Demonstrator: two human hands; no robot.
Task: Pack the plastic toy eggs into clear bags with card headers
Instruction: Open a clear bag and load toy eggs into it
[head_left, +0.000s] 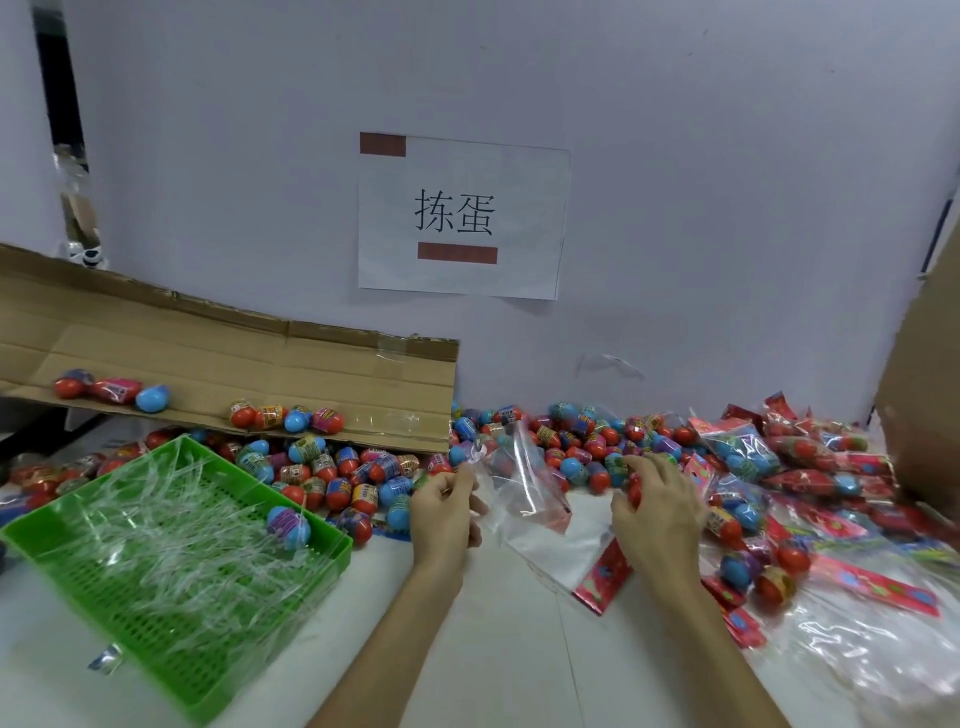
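My left forearm (395, 639) and right forearm (711, 649) reach in bare from below, angled so the wrists sit nearer together than the elbows. I have my left hand (442, 512) back-up with its fingers curled, thumb and forefinger pinching the rim of the clear bag (524, 486). The other fingers tuck under the palm just below that pinch. My right hand (657, 512) is well to the right of the pinch and about level with it, palm down, wrist straight. Its fingers (649, 467) arch downward and close around a red egg (635, 496) at the palm's left edge. The hands stay apart.
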